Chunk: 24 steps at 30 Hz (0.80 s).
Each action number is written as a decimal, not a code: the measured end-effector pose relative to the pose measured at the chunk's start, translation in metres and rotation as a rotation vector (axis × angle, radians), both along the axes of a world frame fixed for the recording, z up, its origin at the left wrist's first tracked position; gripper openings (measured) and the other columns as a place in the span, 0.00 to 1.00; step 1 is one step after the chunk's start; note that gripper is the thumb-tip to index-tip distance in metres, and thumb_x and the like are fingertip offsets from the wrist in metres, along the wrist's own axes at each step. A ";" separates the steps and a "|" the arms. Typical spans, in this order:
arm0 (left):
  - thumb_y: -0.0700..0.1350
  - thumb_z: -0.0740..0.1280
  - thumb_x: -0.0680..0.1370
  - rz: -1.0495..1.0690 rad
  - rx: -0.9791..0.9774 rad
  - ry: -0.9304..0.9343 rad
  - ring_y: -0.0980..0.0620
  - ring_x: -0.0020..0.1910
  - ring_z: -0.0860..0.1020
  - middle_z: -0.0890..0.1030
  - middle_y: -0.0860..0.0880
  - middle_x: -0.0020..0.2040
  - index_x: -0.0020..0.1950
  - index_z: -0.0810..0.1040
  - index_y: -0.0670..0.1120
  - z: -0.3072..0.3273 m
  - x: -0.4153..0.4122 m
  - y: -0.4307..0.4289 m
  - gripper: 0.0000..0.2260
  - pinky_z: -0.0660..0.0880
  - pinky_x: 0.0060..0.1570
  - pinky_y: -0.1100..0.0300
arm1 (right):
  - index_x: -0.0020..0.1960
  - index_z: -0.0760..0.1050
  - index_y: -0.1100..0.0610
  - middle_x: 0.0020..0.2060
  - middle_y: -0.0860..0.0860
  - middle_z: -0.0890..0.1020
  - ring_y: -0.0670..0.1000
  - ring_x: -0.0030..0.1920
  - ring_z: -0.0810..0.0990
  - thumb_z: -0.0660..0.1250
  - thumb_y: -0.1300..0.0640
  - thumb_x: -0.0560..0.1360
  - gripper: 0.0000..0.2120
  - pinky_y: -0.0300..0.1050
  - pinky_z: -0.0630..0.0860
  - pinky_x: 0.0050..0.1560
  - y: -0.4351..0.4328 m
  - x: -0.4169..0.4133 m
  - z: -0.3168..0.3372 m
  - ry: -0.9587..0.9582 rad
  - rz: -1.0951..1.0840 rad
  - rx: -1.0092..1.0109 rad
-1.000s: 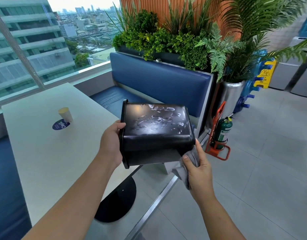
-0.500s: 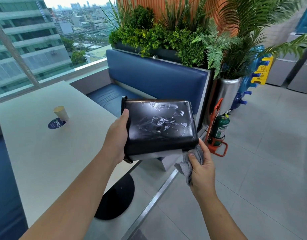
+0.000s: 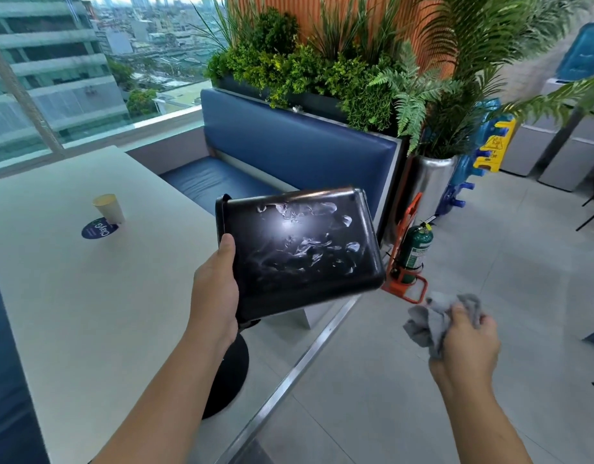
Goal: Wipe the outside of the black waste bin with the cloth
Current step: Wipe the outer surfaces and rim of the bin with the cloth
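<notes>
Reading this as the wiping step with the cloth off the surface. The black waste bin (image 3: 299,242) is up in the air on its side, mid-frame, just right of the white table's (image 3: 71,296) near-right edge, with its rim end left and base end right.

The left hand (image 3: 215,293) grips it at the rim end. The thumb lies flat on the upward-facing wall. The other fingers are out of sight below or inside the rim, so I can't tell how they sit.

The right hand (image 3: 466,343) is low and to the right, well apart from the bin. Its fingers are curled round a bunched grey cloth (image 3: 429,319), with the thumb pressed on top. The cloth is not touching the bin.

The upward wall carries pale smears across its middle and right half, so I'd call that face not done.

Next move, my guess:
- Bring the cloth onto that wall and flatten the wad for more contact.
- Sweep from rim end to base end while the left hand braces against the push.
- Rotate the bin for the remaining walls.

Can't see:
- The underside, the far wall, the base and the inside.
- Part of the smearing, washed out by a glare spot on the upper wall. I can't tell wet film from dried residue.
- A patch at the near-left corner, covered by the left hand.

A paper cup (image 3: 109,208) sits far-left on the table, well apart from the bin.
</notes>
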State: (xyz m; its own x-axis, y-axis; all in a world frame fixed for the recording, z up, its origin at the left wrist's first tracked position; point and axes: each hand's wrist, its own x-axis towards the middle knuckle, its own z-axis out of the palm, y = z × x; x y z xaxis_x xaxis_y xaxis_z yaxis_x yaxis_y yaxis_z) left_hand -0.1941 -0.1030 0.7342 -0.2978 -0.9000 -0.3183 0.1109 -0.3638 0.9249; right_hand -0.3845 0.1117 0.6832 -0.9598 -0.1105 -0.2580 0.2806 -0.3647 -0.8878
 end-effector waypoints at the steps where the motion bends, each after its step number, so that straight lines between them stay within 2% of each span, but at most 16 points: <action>1: 0.64 0.65 0.83 0.009 -0.027 0.007 0.38 0.51 0.88 0.90 0.49 0.51 0.54 0.88 0.54 -0.003 0.002 0.001 0.18 0.81 0.50 0.24 | 0.52 0.71 0.54 0.37 0.52 0.81 0.45 0.23 0.81 0.58 0.63 0.86 0.07 0.39 0.75 0.21 0.000 0.003 0.012 0.013 0.006 -0.056; 3: 0.63 0.64 0.84 0.011 -0.108 -0.011 0.39 0.53 0.88 0.90 0.49 0.51 0.51 0.88 0.55 -0.010 0.004 0.003 0.17 0.82 0.55 0.29 | 0.44 0.71 0.52 0.28 0.47 0.79 0.48 0.23 0.78 0.58 0.61 0.83 0.10 0.39 0.74 0.23 -0.003 0.013 0.039 0.009 0.022 -0.198; 5: 0.62 0.62 0.86 -0.015 -0.197 -0.041 0.43 0.55 0.87 0.90 0.50 0.51 0.52 0.88 0.55 -0.017 0.008 0.004 0.19 0.82 0.60 0.36 | 0.40 0.71 0.53 0.28 0.49 0.75 0.52 0.27 0.74 0.59 0.57 0.79 0.09 0.43 0.71 0.29 -0.014 0.028 0.064 0.044 0.127 -0.333; 8: 0.61 0.61 0.86 -0.034 -0.274 -0.057 0.49 0.54 0.87 0.90 0.53 0.51 0.54 0.88 0.54 -0.023 0.011 0.004 0.19 0.82 0.62 0.42 | 0.42 0.74 0.58 0.29 0.51 0.75 0.50 0.26 0.73 0.47 0.57 0.82 0.19 0.39 0.70 0.25 -0.042 0.053 0.092 0.083 0.361 -0.383; 9: 0.61 0.60 0.87 -0.030 -0.289 -0.069 0.51 0.54 0.87 0.90 0.54 0.51 0.54 0.88 0.54 -0.025 0.012 0.004 0.19 0.82 0.63 0.43 | 0.45 0.74 0.60 0.32 0.53 0.75 0.51 0.28 0.72 0.48 0.57 0.80 0.17 0.40 0.69 0.25 -0.054 0.063 0.101 0.116 0.471 -0.354; 10: 0.60 0.60 0.87 -0.028 -0.299 -0.077 0.52 0.53 0.87 0.90 0.55 0.50 0.54 0.88 0.54 -0.026 0.013 0.004 0.19 0.81 0.63 0.46 | 0.48 0.74 0.60 0.35 0.55 0.74 0.52 0.32 0.70 0.51 0.56 0.77 0.14 0.43 0.69 0.27 -0.067 0.071 0.108 0.180 0.586 -0.252; 11: 0.61 0.60 0.87 -0.025 -0.312 -0.086 0.53 0.53 0.86 0.89 0.56 0.50 0.54 0.88 0.54 -0.030 0.013 0.003 0.19 0.81 0.63 0.47 | 0.48 0.74 0.59 0.39 0.56 0.75 0.53 0.35 0.70 0.56 0.55 0.74 0.11 0.48 0.71 0.30 -0.080 0.074 0.111 0.291 0.676 -0.049; 12: 0.61 0.60 0.87 -0.028 -0.323 -0.098 0.54 0.52 0.86 0.89 0.56 0.49 0.53 0.88 0.54 -0.032 0.016 0.004 0.19 0.81 0.61 0.49 | 0.48 0.76 0.56 0.43 0.56 0.77 0.54 0.40 0.74 0.58 0.55 0.71 0.11 0.51 0.77 0.37 -0.090 0.080 0.115 0.432 0.734 0.191; 13: 0.61 0.60 0.86 -0.027 -0.334 -0.106 0.54 0.49 0.85 0.89 0.56 0.47 0.51 0.88 0.54 -0.035 0.018 0.003 0.19 0.81 0.59 0.50 | 0.50 0.78 0.53 0.47 0.57 0.80 0.54 0.45 0.78 0.58 0.54 0.70 0.14 0.51 0.79 0.47 -0.099 0.084 0.119 0.540 0.798 0.368; 14: 0.62 0.60 0.86 -0.026 -0.332 -0.101 0.54 0.44 0.83 0.87 0.55 0.42 0.47 0.87 0.53 -0.036 0.020 0.004 0.20 0.80 0.53 0.51 | 0.54 0.80 0.52 0.52 0.59 0.81 0.56 0.49 0.79 0.57 0.55 0.68 0.18 0.51 0.79 0.52 -0.107 0.089 0.126 0.581 0.880 0.466; 16: 0.63 0.62 0.85 -0.007 -0.291 -0.087 0.52 0.37 0.75 0.77 0.54 0.33 0.39 0.81 0.49 -0.040 0.025 0.002 0.24 0.73 0.42 0.53 | 0.63 0.79 0.50 0.56 0.58 0.79 0.56 0.51 0.79 0.59 0.58 0.64 0.29 0.50 0.79 0.49 -0.122 0.092 0.135 0.594 1.050 0.572; 17: 0.65 0.63 0.84 0.005 -0.259 -0.071 0.51 0.37 0.73 0.75 0.53 0.33 0.37 0.80 0.48 -0.043 0.028 -0.002 0.25 0.71 0.42 0.53 | 0.68 0.77 0.48 0.59 0.55 0.78 0.54 0.53 0.80 0.60 0.59 0.65 0.31 0.48 0.79 0.48 -0.130 0.096 0.143 0.621 1.087 0.599; 19: 0.72 0.63 0.79 0.020 -0.214 -0.037 0.48 0.41 0.76 0.78 0.50 0.39 0.40 0.82 0.50 -0.051 0.031 -0.008 0.27 0.74 0.46 0.51 | 0.74 0.71 0.46 0.64 0.52 0.76 0.50 0.56 0.81 0.63 0.60 0.72 0.30 0.40 0.80 0.44 -0.140 0.097 0.154 0.740 1.059 0.607; 21: 0.77 0.62 0.74 0.015 -0.221 -0.041 0.49 0.44 0.76 0.79 0.49 0.44 0.45 0.82 0.47 -0.054 0.036 -0.012 0.33 0.75 0.49 0.50 | 0.76 0.66 0.46 0.63 0.52 0.76 0.50 0.55 0.82 0.68 0.60 0.78 0.29 0.44 0.84 0.46 -0.151 0.100 0.159 0.837 0.991 0.607; 23: 0.81 0.62 0.71 0.022 -0.251 -0.053 0.49 0.42 0.72 0.75 0.50 0.42 0.45 0.79 0.46 -0.054 0.039 -0.014 0.36 0.71 0.47 0.51 | 0.75 0.63 0.47 0.58 0.50 0.78 0.51 0.52 0.83 0.71 0.57 0.79 0.29 0.50 0.84 0.51 -0.162 0.103 0.155 0.887 0.945 0.647; 24: 0.82 0.61 0.70 0.018 -0.261 -0.048 0.49 0.41 0.70 0.74 0.49 0.41 0.44 0.77 0.44 -0.052 0.041 -0.015 0.39 0.69 0.46 0.51 | 0.73 0.64 0.48 0.57 0.49 0.78 0.51 0.52 0.82 0.72 0.56 0.78 0.27 0.50 0.82 0.53 -0.169 0.107 0.150 0.914 0.911 0.692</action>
State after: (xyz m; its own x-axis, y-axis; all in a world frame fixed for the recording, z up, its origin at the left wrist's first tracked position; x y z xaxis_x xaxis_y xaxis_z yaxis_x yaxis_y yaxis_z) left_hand -0.1529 -0.1179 0.6821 -0.2714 -0.9585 -0.0877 0.0686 -0.1101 0.9915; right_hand -0.2772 -0.0573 0.8333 -0.4821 -0.8654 0.1368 -0.5695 0.1909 -0.7996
